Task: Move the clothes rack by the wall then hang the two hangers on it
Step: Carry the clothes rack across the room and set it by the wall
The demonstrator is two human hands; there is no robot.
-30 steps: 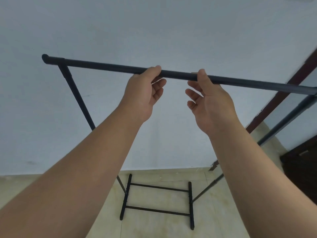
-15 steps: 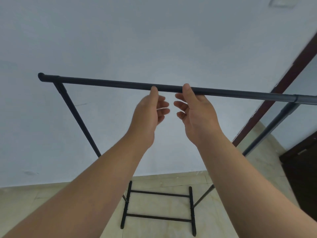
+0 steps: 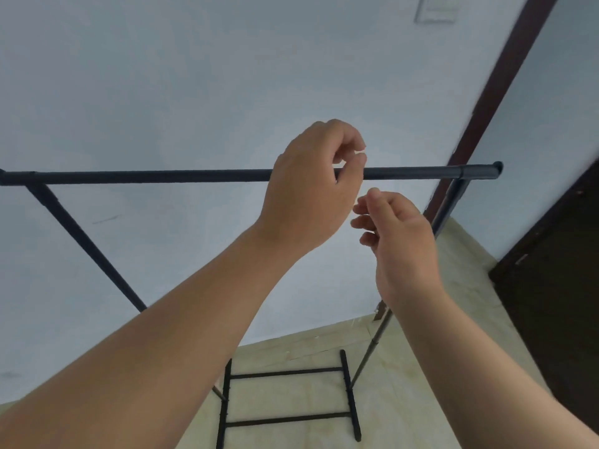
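Note:
The black clothes rack stands close to the pale wall, its top bar (image 3: 162, 176) running level across the view. Its floor frame (image 3: 285, 416) rests on the tiles below. My left hand (image 3: 311, 189) hovers in front of the bar right of centre, fingers loosely curled, and holds nothing. Just under the bar, my right hand (image 3: 395, 228) is half curled, also without anything in it. Neither hand grips the bar. No hangers are in sight.
A dark brown door frame (image 3: 486, 102) rises at the right, with a dark door (image 3: 557, 270) beyond it. A white switch plate (image 3: 436, 8) sits high on the wall. Beige floor tiles (image 3: 405, 384) lie under the rack.
Both hands have let go of the top bar and drawn back from it. The view has swung left, so the bar's right end now shows.

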